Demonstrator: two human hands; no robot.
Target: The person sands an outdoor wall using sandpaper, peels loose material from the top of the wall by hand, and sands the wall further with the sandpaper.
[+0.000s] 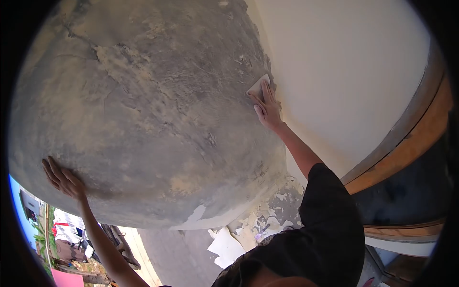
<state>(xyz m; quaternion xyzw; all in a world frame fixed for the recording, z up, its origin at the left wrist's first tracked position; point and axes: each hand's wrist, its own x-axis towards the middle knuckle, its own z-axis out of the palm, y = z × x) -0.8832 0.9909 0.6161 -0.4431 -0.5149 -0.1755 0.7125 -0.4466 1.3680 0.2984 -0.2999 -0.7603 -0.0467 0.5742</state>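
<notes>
Nearest me: black sleeve (pixel 332 215). Past it, right hand (pixel 269 111) has a pale pad (pixel 258 88), fingers nearly straight over it, pressed on the grey wall (pixel 167 95) beside the white surface (pixel 349 71). Pad looks thin, light, fairly stiff; I'd grip its back flat, edges may chip. Left hand (pixel 64 179): fingers extended on grey wall, nothing held. Farthest: hanging clothes (pixel 69 224).
</notes>
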